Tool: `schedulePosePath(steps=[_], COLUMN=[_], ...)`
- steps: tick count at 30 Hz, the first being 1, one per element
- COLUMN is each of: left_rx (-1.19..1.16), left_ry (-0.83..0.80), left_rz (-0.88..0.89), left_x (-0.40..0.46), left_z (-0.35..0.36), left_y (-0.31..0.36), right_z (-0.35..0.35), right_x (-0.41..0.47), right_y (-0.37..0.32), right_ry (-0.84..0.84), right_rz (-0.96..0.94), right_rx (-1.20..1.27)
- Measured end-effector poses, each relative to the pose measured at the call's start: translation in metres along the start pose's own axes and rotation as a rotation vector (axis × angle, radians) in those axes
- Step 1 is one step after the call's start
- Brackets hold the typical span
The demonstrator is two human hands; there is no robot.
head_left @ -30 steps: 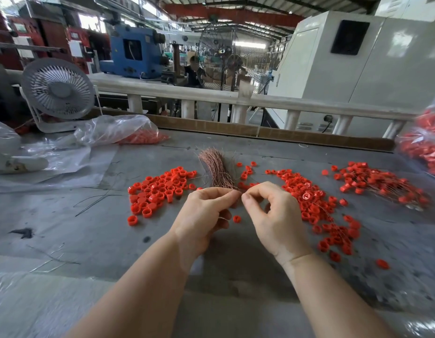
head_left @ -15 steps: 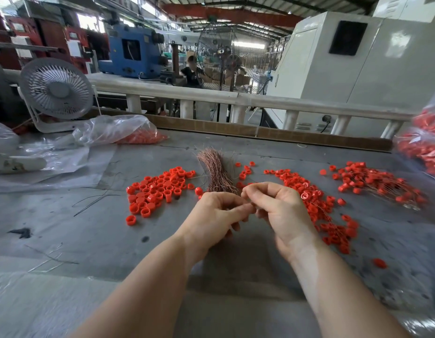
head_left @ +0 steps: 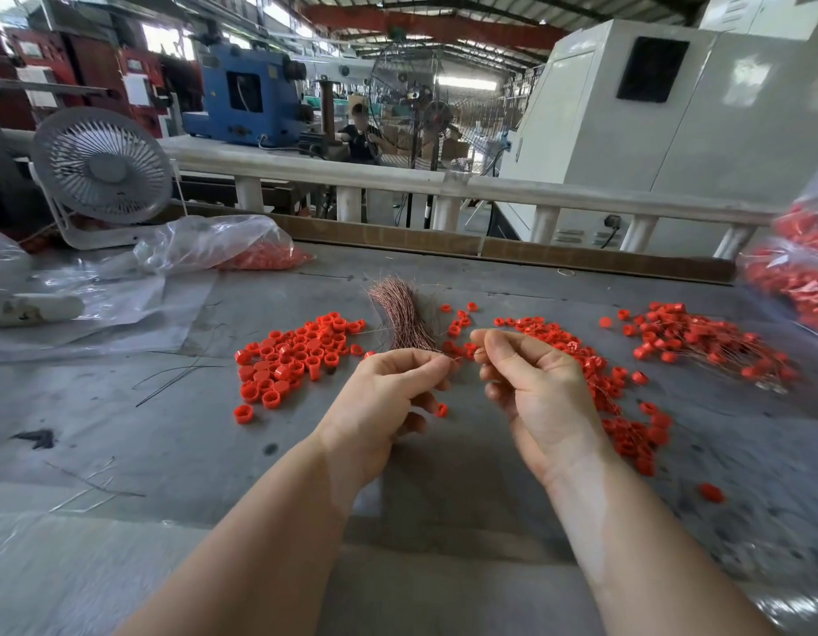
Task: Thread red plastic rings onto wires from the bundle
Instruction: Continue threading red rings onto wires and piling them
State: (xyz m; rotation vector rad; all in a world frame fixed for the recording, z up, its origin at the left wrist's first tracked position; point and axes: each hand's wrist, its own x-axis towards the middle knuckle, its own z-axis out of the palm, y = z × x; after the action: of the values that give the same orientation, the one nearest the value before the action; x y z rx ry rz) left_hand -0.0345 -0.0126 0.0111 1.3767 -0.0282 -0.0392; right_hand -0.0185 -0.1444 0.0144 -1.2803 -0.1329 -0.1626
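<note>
Both hands hover over the middle of the grey surface (head_left: 122,452), fingers curled. The left hand (head_left: 388,397) pinches thumb to forefinger at the near end of the copper wire bundle (head_left: 404,314), apparently on a single wire. The right hand (head_left: 535,387) is curled with its forefinger raised; a thin wire seems to run to it, but whether it holds a ring I cannot tell.

Judging by the layout, the job is partway through. Far right lies a heap of threaded rings on wires (head_left: 709,342), the finished work. Plenty remains: a pile of loose red rings (head_left: 292,355) to the left, a scattered strip of red rings (head_left: 627,406) right of the hands, some apparently with wires through them, and much of the bundle unused. A bag of rings (head_left: 260,257) waits far left.
</note>
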Motion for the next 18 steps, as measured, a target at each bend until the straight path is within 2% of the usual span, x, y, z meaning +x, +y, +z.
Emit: schedulePosePath(steps=[7,18], left_rx=[-0.008,0.043], left_ry=[-0.021,0.122], left_rz=[0.01,0.04], left_x=[-0.0007,0.0035], left_z=[-0.0001,-0.0033], left_y=[-0.0006,-0.0027], right_z=[-0.0001,0.0031], right_x=[-0.0011,-0.0009], right_y=[0.0013,0.0033], right_ry=[-0.017,-0.08], right_rz=[-0.037,-0.079], right_rx=[-0.103,-0.094])
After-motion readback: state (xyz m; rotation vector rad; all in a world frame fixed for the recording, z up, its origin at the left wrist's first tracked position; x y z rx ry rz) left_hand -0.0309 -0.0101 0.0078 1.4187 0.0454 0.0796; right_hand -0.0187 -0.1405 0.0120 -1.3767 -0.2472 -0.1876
